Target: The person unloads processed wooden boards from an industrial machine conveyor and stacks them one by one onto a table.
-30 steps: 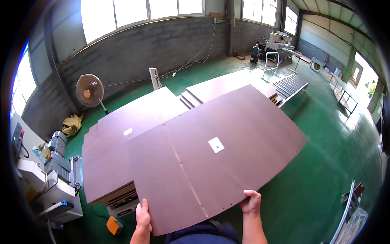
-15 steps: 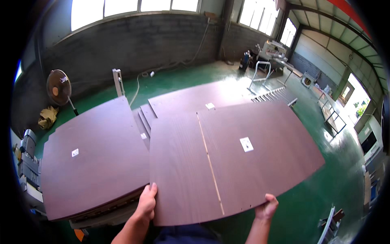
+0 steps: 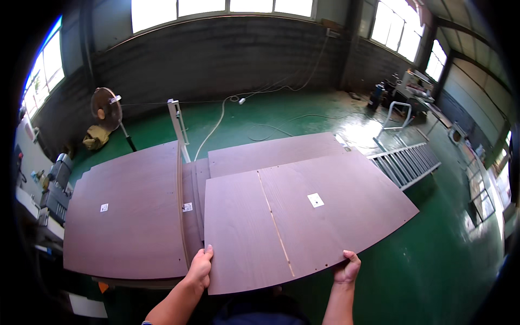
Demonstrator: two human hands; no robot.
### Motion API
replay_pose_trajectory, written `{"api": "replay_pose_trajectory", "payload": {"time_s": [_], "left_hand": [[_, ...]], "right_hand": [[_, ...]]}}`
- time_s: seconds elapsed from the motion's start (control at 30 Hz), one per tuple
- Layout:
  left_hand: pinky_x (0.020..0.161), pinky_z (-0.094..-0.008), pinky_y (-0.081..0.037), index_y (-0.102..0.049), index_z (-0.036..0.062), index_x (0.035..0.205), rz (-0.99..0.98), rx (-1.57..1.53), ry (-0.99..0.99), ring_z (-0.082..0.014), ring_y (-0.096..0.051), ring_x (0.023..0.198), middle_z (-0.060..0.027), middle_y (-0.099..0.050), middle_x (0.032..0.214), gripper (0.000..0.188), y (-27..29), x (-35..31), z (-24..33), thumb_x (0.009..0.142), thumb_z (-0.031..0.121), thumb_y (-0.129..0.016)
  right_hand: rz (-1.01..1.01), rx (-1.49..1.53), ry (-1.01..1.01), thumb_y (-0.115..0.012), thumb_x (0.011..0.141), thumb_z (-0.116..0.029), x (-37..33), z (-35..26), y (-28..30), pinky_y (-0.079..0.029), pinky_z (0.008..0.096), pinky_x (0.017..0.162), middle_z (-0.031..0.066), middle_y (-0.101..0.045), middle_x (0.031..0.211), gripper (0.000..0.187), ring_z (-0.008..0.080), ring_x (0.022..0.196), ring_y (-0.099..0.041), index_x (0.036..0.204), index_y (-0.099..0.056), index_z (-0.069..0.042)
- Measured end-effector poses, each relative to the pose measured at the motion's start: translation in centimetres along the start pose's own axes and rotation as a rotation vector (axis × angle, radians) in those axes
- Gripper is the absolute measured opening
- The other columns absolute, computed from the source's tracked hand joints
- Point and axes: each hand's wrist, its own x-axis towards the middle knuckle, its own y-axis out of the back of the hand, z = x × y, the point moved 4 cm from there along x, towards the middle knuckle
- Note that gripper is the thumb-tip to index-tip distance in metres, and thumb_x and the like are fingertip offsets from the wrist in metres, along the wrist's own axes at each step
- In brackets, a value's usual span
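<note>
A large brown wood-grain panel [image 3: 346,216] spans the space in front of me, held up by both hands. It has a pale groove running across it, several small holes along its near edge and a white label [image 3: 315,200]. My left hand [image 3: 201,266] grips its near left corner, thumb on top. Under the near edge, further right, my right hand [image 3: 346,267] is closed with the thumb over the top; its other fingers are mostly hidden. To the left lies a stack of similar brown panels [image 3: 130,227], also labelled. More brown panels [image 3: 276,151] lie behind the held one.
A roller conveyor [image 3: 406,165] stands beyond the held panel at the right. Behind the stack are a white post [image 3: 177,127] and a standing fan [image 3: 107,110]. Grey machinery [image 3: 57,189] is at the left edge. A cable [image 3: 216,127] runs over the green floor.
The view has turned leftward, so the background has shifted right. The held panel sits slightly lower in view, still in both hands. More of the roller conveyor shows.
</note>
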Motion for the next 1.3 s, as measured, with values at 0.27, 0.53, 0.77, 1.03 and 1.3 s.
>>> {"api": "replay_pose_trajectory", "payload": {"time_s": [0.27,0.53,0.77,1.03,1.3], "left_hand": [[0.090,-0.0385,-0.045,-0.045,-0.0018,0.114,0.139,0.029,-0.053,-0.0236,-0.054,0.102,-0.0162,-0.057,0.110,0.038,-1.5,3.8,2.2,0.100,0.033,-0.040],[0.109,-0.0479,-0.020,-0.018,0.0010,0.143,0.424,1.049,-0.346,-0.0430,-0.017,0.134,-0.0272,-0.016,0.145,0.088,-2.3,5.7,2.0,0.083,0.050,-0.060],[0.110,-0.0583,-0.005,-0.022,0.0122,0.145,0.240,1.572,-0.421,-0.0473,0.003,0.138,-0.0242,-0.004,0.151,0.108,-6.7,3.8,-0.4,0.065,0.072,-0.064],[0.110,-0.0584,-0.004,-0.028,0.0152,0.144,0.350,1.483,-0.530,-0.0461,0.002,0.138,-0.0215,-0.005,0.151,0.099,-7.6,5.5,-1.0,0.069,0.073,-0.059],[0.109,-0.0581,-0.003,-0.027,0.0172,0.144,0.381,1.450,-0.557,-0.0461,0.003,0.138,-0.0216,-0.006,0.151,0.097,-9.6,7.5,0.2,0.071,0.073,-0.057]], "right_hand": [[-0.039,-0.011,-0.285,-0.059,0.072,-0.005,7.7,3.3,-2.4,-0.044,0.0436,0.093,0.0127,-0.061,0.106,0.036,0.0302,0.098,-0.057,0.108,-0.056,0.002],[-0.038,-0.928,-0.491,-0.054,0.083,-0.003,6.9,-4.2,-0.6,-0.056,0.0343,0.062,0.0182,-0.063,0.089,0.008,0.0283,0.074,-0.065,0.089,-0.056,0.001],[-0.515,-1.957,0.542,-0.062,0.079,-0.018,15.0,-3.9,-3.1,-0.020,0.0446,0.111,0.0144,-0.038,0.142,0.051,0.0325,0.134,-0.029,0.127,-0.049,-0.008],[-0.490,-2.209,0.710,-0.054,0.084,-0.029,18.3,-1.9,-3.2,-0.014,0.0460,0.113,0.0126,-0.033,0.146,0.052,0.0317,0.137,-0.025,0.132,-0.046,-0.010],[-0.475,-2.213,0.737,-0.055,0.084,-0.024,21.6,-2.4,-4.7,-0.016,0.0456,0.112,0.0108,-0.035,0.145,0.051,0.0315,0.136,-0.026,0.131,-0.047,-0.010]]}}
